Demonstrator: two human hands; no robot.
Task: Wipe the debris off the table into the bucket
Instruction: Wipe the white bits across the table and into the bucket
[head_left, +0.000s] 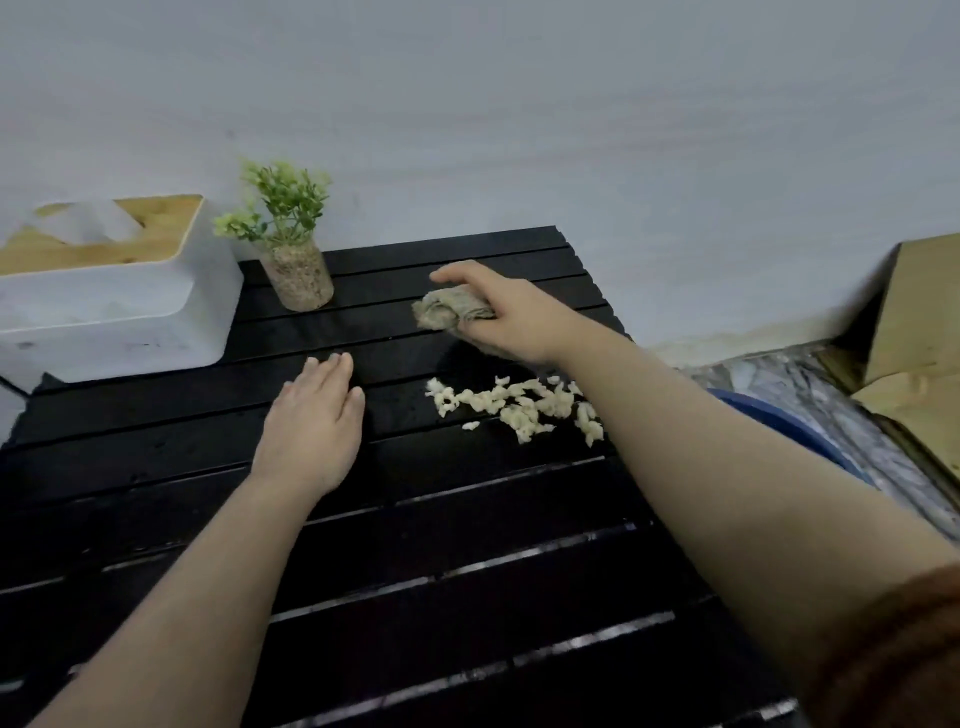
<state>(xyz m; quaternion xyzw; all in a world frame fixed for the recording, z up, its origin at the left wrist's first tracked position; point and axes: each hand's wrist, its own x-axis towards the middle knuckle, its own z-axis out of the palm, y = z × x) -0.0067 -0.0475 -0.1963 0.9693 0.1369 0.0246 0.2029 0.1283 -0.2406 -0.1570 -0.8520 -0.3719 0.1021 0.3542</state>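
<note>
Barely begun: nothing seen going into the bucket (789, 426), only its blue rim in view off the right edge of the table (467, 545).
Gripping a wadded cloth (447, 309) in the right hand (506, 319), fingers curled round it, just behind the debris (519, 405). Pressing the left hand (317, 421) flat on the slats, fingers straight, nothing held. Left to do: push the whole pile over. Counting one crumb pile (bits too many to tally), one cloth, one bucket, one potted plant (298, 275), one tissue box (119, 306).

I read the table (467, 519) as black slats, semi-gloss, with a streaky sheen. Rag (447, 309): crumpled cloth, matt, coarse. Debris (519, 405): pale, crumbly, matt. Tissue box (114, 306): smooth white plastic look, wood-grain lid (104, 249). Jar (298, 280): clear glass, gravel inside. Bucket (789, 421): blue, smooth. Carton (914, 312): matt cardboard.
</note>
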